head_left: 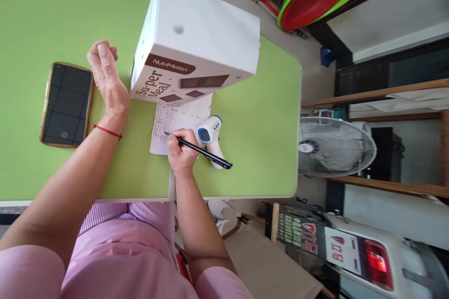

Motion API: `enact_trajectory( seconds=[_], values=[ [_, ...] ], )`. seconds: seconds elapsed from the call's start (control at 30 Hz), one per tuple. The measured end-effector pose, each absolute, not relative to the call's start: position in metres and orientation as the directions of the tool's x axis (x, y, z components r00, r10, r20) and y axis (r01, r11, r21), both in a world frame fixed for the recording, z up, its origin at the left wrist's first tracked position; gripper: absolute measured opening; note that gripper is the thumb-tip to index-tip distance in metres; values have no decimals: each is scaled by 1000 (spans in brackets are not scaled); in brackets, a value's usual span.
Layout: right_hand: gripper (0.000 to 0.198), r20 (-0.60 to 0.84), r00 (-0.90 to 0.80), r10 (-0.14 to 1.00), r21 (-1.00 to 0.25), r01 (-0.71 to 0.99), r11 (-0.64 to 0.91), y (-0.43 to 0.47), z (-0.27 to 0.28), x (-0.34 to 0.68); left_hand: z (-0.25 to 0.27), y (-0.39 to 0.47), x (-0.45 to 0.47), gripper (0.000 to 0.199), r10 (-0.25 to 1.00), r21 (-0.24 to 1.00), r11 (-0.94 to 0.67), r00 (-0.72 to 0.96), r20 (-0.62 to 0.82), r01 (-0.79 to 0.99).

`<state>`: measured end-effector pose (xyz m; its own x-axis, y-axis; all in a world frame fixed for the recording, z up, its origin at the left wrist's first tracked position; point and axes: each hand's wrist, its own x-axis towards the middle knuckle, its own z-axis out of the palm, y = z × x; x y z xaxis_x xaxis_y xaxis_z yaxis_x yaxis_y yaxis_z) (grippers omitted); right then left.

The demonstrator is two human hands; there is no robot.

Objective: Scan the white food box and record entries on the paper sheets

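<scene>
Head view: 2 hands at 1 green counter (263,140). Qty: 1 black pen (210,155), 1 white NutriMotion box (206,28), 1 handheld IR thermometer (210,131), 1 smartphone (68,105); handwritten paper (189,119), no. of sheets can't tell.

Pen in R. hand (184,154), over paper, tip at the writing; contact unconfirmed. Long axis diag., nearer horiz. than vert.: tip twd upper L. of view, rear end twd lower R., crossing thermometer handle. R. fingers closed round pen near tip.

L. hand (108,74) beside box, fingers curled, nothing seen in them; can't tell gap or box contact. 1 red bracelet (107,131), L. wrist. Phone face up, L. of L. hand. Box hides part of paper.
</scene>
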<state>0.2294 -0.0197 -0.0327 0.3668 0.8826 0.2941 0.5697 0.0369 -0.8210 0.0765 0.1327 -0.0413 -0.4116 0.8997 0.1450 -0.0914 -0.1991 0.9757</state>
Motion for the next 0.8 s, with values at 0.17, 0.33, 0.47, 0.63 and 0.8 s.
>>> enact_trajectory(
  seconds=[0.17,0.33,0.47,0.63,0.8],
  values=[
    [18,267,339,902,-795,606,7,-19,-32,229,-37,131,78,74,878,980,-197,-446,173,-7],
    [19,257,344,903,-775,632,-20,-19,-31,229,-35,131,79,75,879,979,-195,-454,149,-56],
    [19,272,350,896,-770,638,-16,-19,-31,229,-36,131,78,76,895,977,-184,-429,121,-107],
    [16,289,313,905,-775,631,29,-19,-32,230,-35,130,79,74,908,970,-181,-407,102,-161],
    [13,335,338,880,-798,599,74,-20,-32,229,-35,130,80,73,910,968,-178,-403,95,-175]
  ],
)
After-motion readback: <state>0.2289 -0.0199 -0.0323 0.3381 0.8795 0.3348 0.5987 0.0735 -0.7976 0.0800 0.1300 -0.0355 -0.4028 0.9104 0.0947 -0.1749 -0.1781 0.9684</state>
